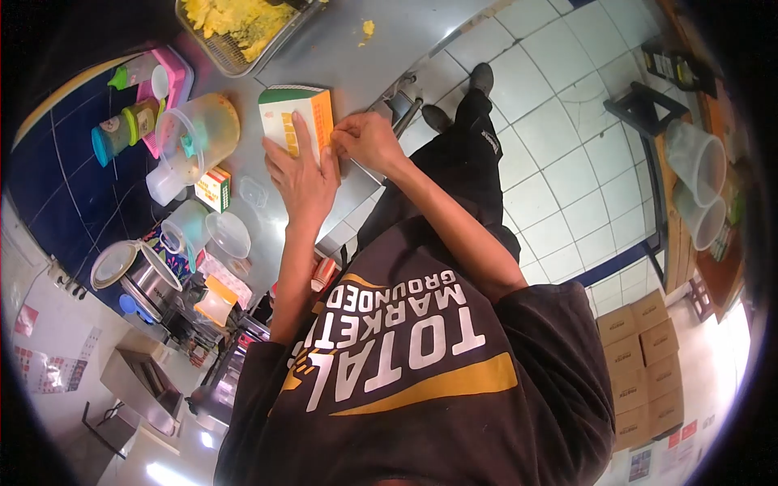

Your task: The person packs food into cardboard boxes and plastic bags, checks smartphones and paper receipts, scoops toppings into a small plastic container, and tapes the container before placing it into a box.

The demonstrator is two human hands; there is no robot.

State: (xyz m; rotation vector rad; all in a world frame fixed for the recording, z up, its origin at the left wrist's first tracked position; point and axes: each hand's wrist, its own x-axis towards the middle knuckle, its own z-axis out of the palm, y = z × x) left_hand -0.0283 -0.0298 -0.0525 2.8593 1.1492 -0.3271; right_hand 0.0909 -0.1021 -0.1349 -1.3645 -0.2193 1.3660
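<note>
A small cardboard box [284,120] with a white face, an orange side and a green end lies on the steel counter [356,69]. My left hand [304,174] steadies it, with fingers spread over the white face and the thumb by the orange side. At the box's lower right edge, my right hand [366,139] has its fingertips pinched together against the orange side. What exactly sits in that pinch is partly hidden. Beyond the box stands a metal wire basket [223,61] holding yellow crumbly food [235,24]. A yellow scrap [368,31] lies on the counter.
Along the left are a clear plastic jug [215,130], a small green-and-orange box [214,189], lidded bottles [121,134] in a pink tray [174,69], and a metal pot [150,279]. On the right stand clear containers [695,162] on a shelf and stacked cartons [644,364] below.
</note>
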